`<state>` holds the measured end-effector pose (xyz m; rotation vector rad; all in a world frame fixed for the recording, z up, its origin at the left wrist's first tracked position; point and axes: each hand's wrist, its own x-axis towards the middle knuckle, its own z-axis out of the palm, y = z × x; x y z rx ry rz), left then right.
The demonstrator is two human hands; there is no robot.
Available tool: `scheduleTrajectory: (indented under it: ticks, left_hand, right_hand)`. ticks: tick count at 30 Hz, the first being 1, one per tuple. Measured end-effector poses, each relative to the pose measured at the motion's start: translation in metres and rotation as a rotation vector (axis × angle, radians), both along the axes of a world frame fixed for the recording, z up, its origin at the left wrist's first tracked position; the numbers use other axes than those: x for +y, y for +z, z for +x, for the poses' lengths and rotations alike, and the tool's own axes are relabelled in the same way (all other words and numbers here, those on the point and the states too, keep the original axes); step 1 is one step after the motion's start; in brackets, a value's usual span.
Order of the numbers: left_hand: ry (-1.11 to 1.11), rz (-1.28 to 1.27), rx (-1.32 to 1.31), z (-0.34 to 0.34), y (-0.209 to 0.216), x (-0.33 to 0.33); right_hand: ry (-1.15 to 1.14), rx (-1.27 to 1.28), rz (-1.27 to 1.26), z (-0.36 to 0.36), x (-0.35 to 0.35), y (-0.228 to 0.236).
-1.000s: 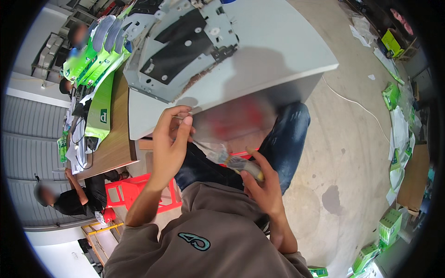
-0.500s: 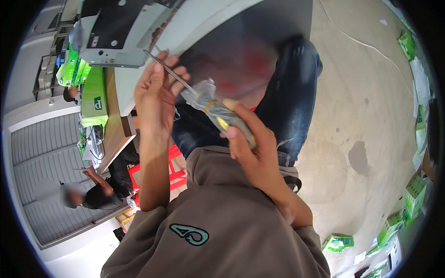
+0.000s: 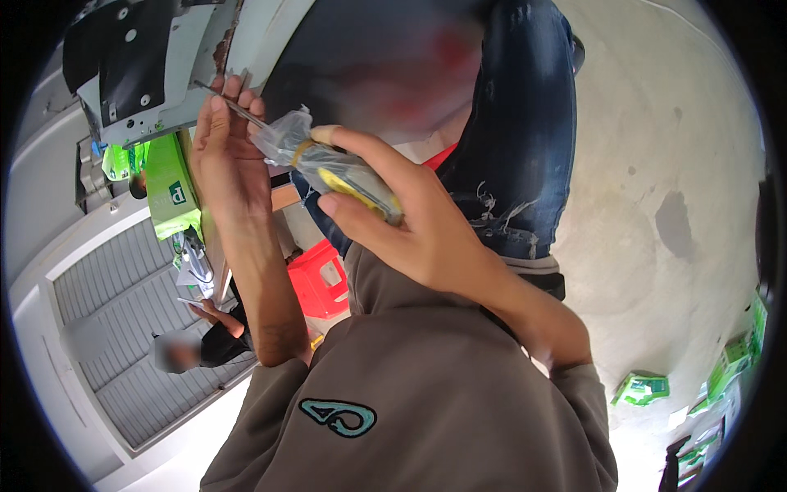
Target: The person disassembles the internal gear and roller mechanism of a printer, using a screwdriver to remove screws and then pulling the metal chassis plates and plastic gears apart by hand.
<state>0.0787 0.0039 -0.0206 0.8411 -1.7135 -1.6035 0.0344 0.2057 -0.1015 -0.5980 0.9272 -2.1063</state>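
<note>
My right hand grips a screwdriver by its handle, which is wrapped in clear plastic bound with a rubber band; yellow shows through the wrap. The thin metal shaft points up and left. My left hand is palm up, with its thumb and curled fingers around the shaft close to the tip. Just beyond the tip stands a grey metal housing with black panels and small holes. Whether the tip touches it I cannot tell.
A pale work surface runs beside the housing. Green boxes stand at the left, near a person in black. A red plastic stool is beside my left arm. More green packages lie on the floor at right.
Both hands and the screwdriver have shifted up and left in the picture. The view has also turned, so the housing and my legs appear displaced. My grip looks the same.
</note>
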Motion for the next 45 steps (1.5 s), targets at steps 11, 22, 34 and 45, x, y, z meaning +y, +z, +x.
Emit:
scheduleTrajectory:
  ticks: [11, 22, 34, 45]
  left_hand:
    - [0.004, -0.033, -0.027, -0.002, -0.002, -0.004]
    - [-0.043, -0.093, -0.023, 0.0, -0.003, -0.004]
    - [-0.054, -0.016, -0.012, 0.005, 0.0, -0.007]
    - [-0.048, 0.136, -0.07, 0.003, 0.015, 0.017]
  right_hand:
    - [0.098, -0.075, 0.009, -0.004, -0.004, 0.001]
    - [0.065, -0.062, -0.003, -0.002, -0.007, -0.003]
    - [-0.213, 0.327, 0.123, 0.015, -0.014, 0.005]
    - [0.508, -1.084, -0.428, -0.015, -0.001, 0.053]
